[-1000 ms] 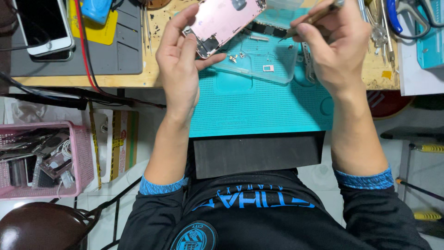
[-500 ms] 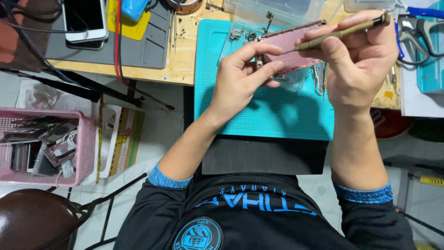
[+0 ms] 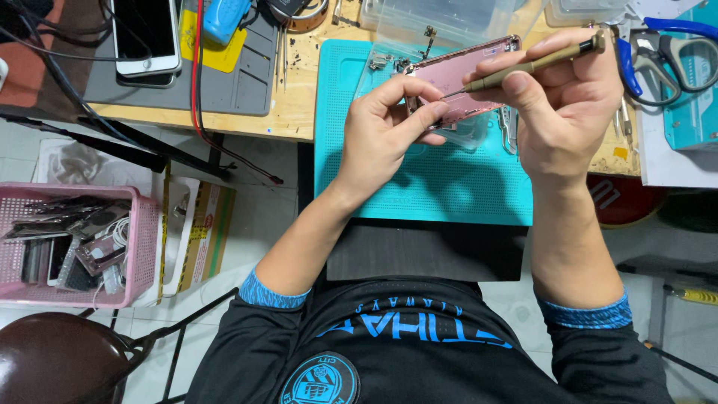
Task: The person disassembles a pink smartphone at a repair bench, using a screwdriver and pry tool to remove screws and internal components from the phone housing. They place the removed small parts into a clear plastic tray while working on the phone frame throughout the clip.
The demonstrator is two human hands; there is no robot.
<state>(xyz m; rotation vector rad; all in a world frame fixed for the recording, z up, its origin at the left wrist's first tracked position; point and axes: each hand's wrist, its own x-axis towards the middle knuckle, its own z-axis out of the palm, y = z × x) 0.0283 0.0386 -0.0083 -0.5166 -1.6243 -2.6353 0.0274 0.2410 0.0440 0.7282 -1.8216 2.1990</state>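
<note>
Head view: we look straight down at our own two bare hands over a workbench.
Teal mat [image 3: 419, 187]: it lies flat on the wooden bench and overhangs the near edge; we judge it is there to catch small parts under the work.
Pink basket [image 3: 142, 224]: it sits on the floor well to our left, full of loose phone parts.
Pink phone housing [image 3: 460, 78]: it is held above the far part of the mat, open side tilted up toward us so the inside shows.
Left hand [image 3: 378, 146]: wrist bent upward, thumb and fingers clamped on the housing's near left edge to steady it.
Right hand [image 3: 568, 105]: raised beside the housing, fingers pinched round the tool's shaft.
Brass screwdriver [image 3: 523, 66]: it lies nearly level, tip touching the housing's inner surface near the left thumb.
Screws: too small to tell.
</note>
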